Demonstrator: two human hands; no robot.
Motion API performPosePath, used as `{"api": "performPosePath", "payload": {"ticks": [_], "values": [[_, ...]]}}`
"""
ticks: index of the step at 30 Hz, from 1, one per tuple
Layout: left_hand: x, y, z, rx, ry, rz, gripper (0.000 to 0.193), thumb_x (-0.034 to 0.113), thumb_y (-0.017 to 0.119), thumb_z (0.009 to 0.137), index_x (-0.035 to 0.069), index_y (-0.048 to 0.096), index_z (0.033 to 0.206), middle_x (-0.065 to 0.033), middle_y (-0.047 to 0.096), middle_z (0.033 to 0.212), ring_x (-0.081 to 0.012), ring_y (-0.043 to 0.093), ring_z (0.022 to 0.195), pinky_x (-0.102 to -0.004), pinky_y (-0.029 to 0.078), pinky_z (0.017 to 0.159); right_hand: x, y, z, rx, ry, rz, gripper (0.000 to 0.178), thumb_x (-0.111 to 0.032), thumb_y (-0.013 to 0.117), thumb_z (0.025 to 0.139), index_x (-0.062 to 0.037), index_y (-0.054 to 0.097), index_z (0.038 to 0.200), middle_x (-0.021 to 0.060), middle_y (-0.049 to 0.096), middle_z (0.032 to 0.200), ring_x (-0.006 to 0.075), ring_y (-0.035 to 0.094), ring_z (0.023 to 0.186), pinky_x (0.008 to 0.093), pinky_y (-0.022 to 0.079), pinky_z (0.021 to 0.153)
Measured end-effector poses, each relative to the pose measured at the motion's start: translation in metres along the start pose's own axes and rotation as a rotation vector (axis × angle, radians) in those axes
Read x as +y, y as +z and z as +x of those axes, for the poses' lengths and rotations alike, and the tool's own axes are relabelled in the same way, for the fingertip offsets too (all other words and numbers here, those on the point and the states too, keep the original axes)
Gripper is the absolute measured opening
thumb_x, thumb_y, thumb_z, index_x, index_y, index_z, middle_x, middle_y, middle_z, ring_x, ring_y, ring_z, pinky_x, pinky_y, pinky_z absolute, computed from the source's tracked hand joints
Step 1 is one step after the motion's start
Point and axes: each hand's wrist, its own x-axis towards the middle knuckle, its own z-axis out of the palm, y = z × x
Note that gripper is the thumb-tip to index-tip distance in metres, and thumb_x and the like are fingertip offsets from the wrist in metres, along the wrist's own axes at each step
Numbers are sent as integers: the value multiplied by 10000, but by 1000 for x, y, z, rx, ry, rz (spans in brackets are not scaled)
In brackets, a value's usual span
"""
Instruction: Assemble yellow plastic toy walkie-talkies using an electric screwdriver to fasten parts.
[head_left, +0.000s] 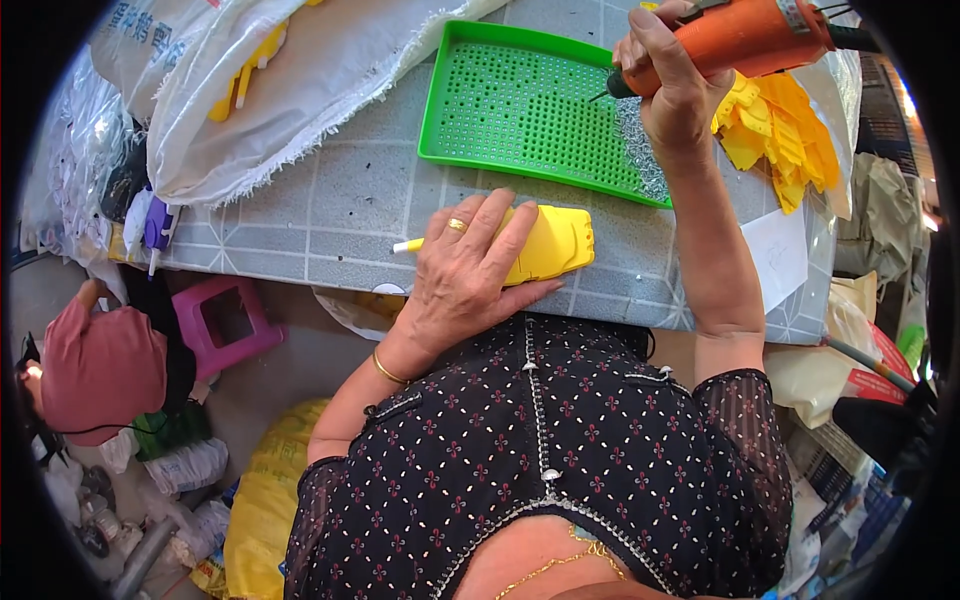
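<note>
My left hand [468,255] presses down over a yellow plastic part [550,243] near the table's front edge. A thin stem with a white tip [408,245] sticks out from under its left side. My right hand [672,75] is wrapped round an orange electric screwdriver [745,45], its dark bit pointing left over the tray's right end. Below the bit lies a green perforated tray [432,120], with many small silver screws [638,150] heaped at its right end. Loose yellow plastic pieces [780,130] are piled to the right of my right wrist.
An open white woven sack [300,110] with yellow parts inside covers the table's left. A purple-and-white item [157,228] sits at the left edge, a white paper [778,255] at the right. A pink stool [225,322], another person [105,365] and a yellow sack [275,500] are at lower left.
</note>
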Motion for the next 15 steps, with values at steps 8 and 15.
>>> {"api": "performPosePath", "payload": {"ticks": [8, 15], "values": [[0, -1, -1, 8, -19, 9, 765, 432, 866, 739, 9, 604, 1321, -163, 608, 1261, -331, 611, 1107, -462, 468, 929, 15, 0, 3, 22, -14, -23, 201, -79, 718, 891, -90, 546, 995, -14, 518, 710, 95, 525, 554, 246, 439, 549], [1, 2, -3, -10, -7, 12, 759, 439, 855, 748, 13, 603, 1324, -141, 607, 1244, -319, 610, 1103, -457, 464, 922, -38, 6, -9, 59, 54, 104, 252, -128, 707, 917, -103, 515, 1078, -15, 497, 706, 102, 506, 561, 261, 462, 577]]}}
